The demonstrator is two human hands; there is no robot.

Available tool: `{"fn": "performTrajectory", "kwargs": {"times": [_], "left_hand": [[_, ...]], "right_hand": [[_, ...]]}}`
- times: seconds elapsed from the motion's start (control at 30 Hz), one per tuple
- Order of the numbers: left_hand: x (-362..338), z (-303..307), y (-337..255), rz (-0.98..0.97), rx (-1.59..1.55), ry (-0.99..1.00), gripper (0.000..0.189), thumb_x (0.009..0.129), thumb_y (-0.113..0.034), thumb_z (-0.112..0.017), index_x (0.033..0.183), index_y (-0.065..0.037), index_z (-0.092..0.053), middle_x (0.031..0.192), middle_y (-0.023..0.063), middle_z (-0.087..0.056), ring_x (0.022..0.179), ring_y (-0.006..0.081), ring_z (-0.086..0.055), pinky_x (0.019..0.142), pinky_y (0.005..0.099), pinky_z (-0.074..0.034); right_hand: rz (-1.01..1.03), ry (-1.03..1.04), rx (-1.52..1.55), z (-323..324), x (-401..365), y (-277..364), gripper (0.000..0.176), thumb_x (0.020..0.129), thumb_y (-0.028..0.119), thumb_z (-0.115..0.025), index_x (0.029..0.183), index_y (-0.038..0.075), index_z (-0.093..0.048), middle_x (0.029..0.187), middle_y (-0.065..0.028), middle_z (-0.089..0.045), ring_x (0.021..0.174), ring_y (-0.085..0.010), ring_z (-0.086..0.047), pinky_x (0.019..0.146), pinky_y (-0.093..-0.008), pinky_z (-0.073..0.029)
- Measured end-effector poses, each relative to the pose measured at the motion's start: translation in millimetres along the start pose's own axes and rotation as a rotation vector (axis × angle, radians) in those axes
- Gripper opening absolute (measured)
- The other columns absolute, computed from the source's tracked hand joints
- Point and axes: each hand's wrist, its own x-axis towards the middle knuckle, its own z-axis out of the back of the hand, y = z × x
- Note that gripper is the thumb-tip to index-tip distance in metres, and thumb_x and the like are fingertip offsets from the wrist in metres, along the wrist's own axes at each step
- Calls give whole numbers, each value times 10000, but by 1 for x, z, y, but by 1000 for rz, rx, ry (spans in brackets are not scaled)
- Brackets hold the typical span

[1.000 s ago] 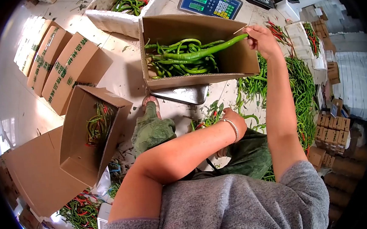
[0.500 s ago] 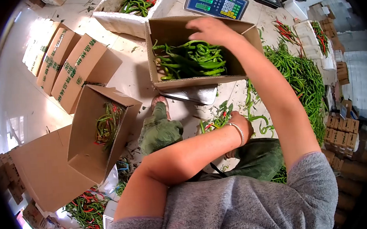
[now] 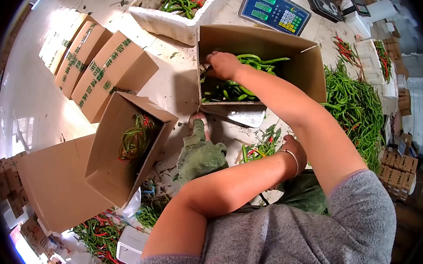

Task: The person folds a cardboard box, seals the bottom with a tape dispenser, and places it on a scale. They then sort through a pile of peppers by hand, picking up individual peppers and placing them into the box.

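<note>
My right hand (image 3: 224,65) is inside an open cardboard box (image 3: 263,35), at its left end, above green chilli peppers (image 3: 240,90). Its fingers are curled downward; whatever lies between them is hidden. Long green peppers cover the left and middle of the box floor, partly behind my forearm. My left hand (image 3: 295,150), with a bracelet at the wrist, is by my right knee, beside a small heap of green and red peppers (image 3: 264,145) with leaves. Its fingers are mostly out of sight. Under the box, a metal scale plate (image 3: 240,115) shows.
A blue scale display (image 3: 274,11) stands behind the box, beside a white foam box (image 3: 165,25) of peppers. To the left are taped cartons (image 3: 111,72) and an open carton (image 3: 110,154) with some peppers. A large green pepper pile (image 3: 355,112) lies on the right.
My right hand has moved from the back middle of the box to its left end, lower down. My left hand has drawn slightly away from the small pepper heap. The whole view has shifted.
</note>
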Motion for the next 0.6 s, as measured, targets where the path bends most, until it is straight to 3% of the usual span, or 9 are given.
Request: {"fn": "performTrajectory", "kwargs": {"times": [0.03,0.13,0.17,0.27,0.3,0.4,0.43,0.5,0.6], "left_hand": [[-2,4,1,-20,-23,-9,446,807,-252,-549,1237,-142,-518,1317,98,-445,1197,272,-425,845,542,-374],[-11,14,0,-46,-210,-131,439,812,-259,-544,1234,-137,-518,1340,104,-417,1192,278,-426,841,548,-376],[-15,17,0,-51,-291,-189,434,815,-262,-541,1230,-135,-521,1345,104,-411,1188,280,-430,839,551,-377],[-22,28,3,-69,-501,-272,421,813,-264,-545,1211,-128,-536,1296,102,-457,1150,283,-465,828,557,-382],[-23,30,5,-61,-536,-270,417,812,-265,-547,1205,-125,-542,1279,101,-473,1137,285,-476,824,559,-383],[-21,39,4,-3,-312,-110,406,810,-268,-551,1186,-118,-557,1230,98,-520,1099,288,-511,813,565,-388],[-22,47,3,5,-184,32,402,809,-269,-553,1180,-115,-562,1213,97,-536,1086,289,-523,810,567,-390],[-29,82,1,-38,18,360,379,796,-266,-572,1138,-104,-595,1159,87,-576,1019,296,-569,810,571,-387],[-34,86,5,-41,-41,303,262,775,-176,-537,1005,-123,-651,950,96,-653,877,273,-615,789,432,-408]], "right_hand": [[-81,93,84,8,4,-4,446,700,256,-656,1119,134,-564,1189,-138,-512,1069,-324,-504,869,-396,-432],[30,161,-20,10,4,-2,616,636,310,-716,1203,160,-527,1303,-127,-407,1195,-341,-379,935,-451,-364],[-27,288,-10,5,9,3,705,596,341,-742,1244,196,-506,1370,-85,-320,1260,-350,-270,959,-490,-311],[-18,422,-33,-11,19,14,646,587,341,-747,1194,242,-549,1378,-77,-324,1279,-358,-240,947,-502,-308],[-2,433,-21,-12,19,12,631,605,349,-739,1192,227,-543,1329,-83,-401,1243,-380,-294,943,-504,-324],[158,385,81,4,13,3,408,655,288,-714,1048,245,-613,1045,-90,-612,1057,-305,-525,837,-424,-426],[366,317,147,-11,19,-18,317,711,247,-673,1018,206,-608,901,-91,-644,899,-304,-590,779,-390,-457],[395,241,123,14,14,-24,265,748,207,-641,1009,181,-603,924,-122,-631,886,-333,-582,755,-400,-462],[382,-122,211,33,5,-44,222,789,105,-605,1008,70,-594,945,-140,-626,868,-335,-591,742,-361,-484]]}}
